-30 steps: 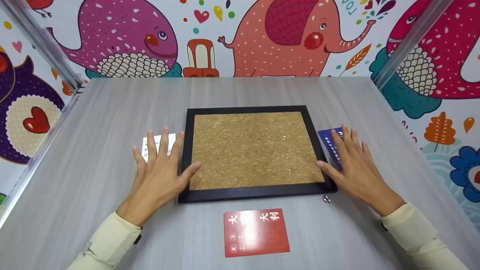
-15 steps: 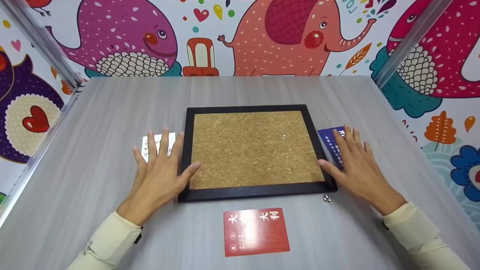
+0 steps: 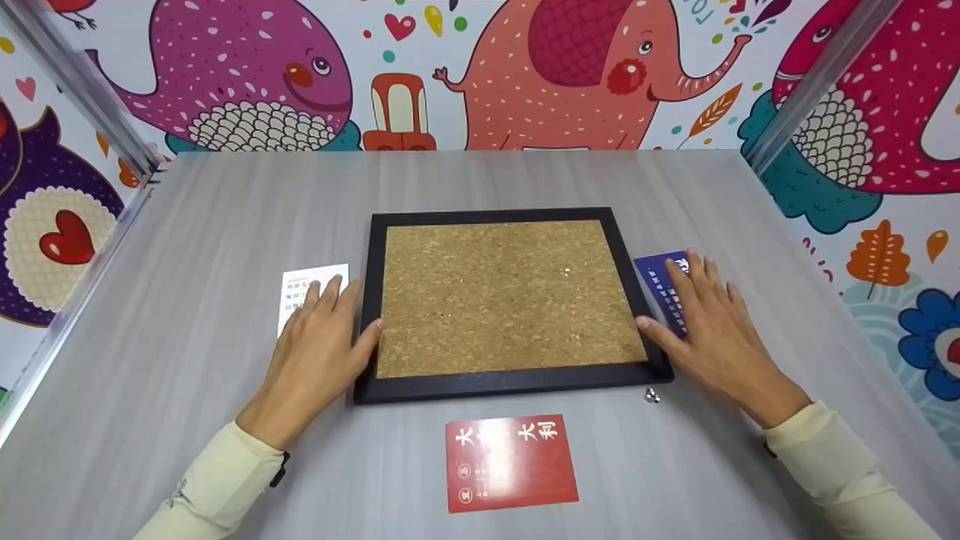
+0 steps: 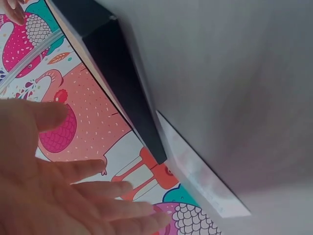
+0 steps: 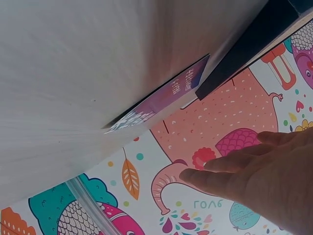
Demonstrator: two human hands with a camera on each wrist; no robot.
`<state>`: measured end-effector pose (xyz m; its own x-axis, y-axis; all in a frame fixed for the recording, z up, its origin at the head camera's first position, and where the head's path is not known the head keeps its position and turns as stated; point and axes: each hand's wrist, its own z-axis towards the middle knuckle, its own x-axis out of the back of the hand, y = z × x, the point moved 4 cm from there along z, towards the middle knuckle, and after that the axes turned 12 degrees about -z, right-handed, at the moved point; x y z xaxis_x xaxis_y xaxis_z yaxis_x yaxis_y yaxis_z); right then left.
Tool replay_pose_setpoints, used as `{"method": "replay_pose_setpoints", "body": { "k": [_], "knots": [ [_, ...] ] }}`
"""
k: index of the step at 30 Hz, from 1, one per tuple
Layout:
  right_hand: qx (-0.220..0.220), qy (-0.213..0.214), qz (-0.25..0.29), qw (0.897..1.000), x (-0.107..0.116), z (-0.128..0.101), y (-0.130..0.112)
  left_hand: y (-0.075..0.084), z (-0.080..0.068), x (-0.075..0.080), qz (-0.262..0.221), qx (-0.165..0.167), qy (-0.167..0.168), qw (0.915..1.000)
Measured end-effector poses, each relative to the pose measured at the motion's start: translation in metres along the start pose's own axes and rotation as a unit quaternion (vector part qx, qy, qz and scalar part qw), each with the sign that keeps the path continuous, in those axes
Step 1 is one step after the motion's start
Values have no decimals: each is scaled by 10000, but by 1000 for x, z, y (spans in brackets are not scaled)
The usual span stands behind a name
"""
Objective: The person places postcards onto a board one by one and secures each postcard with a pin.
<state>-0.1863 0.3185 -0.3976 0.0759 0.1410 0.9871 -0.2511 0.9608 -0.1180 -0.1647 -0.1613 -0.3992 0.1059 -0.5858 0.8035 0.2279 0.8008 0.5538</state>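
The left hand [image 3: 311,352] has been drawn back, and its fingers, spread wide half a second ago, have been brought closer together. More of the white card [image 3: 292,288] has been uncovered, with more of its printed lines exposed. The left thumb, seen over the cork before, has been withdrawn to the black frame [image 3: 371,285]. The right hand [image 3: 716,337] has been shifted slightly outward, and more lettering on the blue card [image 3: 655,279] has been revealed.
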Motion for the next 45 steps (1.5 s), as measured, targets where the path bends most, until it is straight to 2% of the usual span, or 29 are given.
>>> {"method": "replay_pose_setpoints", "body": {
  "k": [4, 9, 16, 23, 27, 37, 45],
  "knots": [
    [-68, 1, -6, 10000, -1, 0, 0, 1, -1, 2, -268, -198, 340, 9989],
    [-194, -70, 6, 9998, -2, 0, 1, 2, -3, 1, -594, -188, 436, 9971],
    [-231, 38, -47, 9997, -3, 1, 3, 1, -4, -4, -971, 112, 282, 9948],
    [-250, 58, -87, 9996, -3, 3, 3, -2, -5, -11, -1321, 718, -255, 9883],
    [-301, 66, -143, 9994, -3, 4, 4, -3, -5, -14, -1451, 923, -438, 9841],
    [-513, -17, -444, 9977, -9, 5, 20, -2, -5, -19, -1619, 1006, -474, 9805],
    [-790, -466, -598, 9940, -16, 7, 34, -2, -6, -20, -1788, 1019, -499, 9773]
  ]
}}
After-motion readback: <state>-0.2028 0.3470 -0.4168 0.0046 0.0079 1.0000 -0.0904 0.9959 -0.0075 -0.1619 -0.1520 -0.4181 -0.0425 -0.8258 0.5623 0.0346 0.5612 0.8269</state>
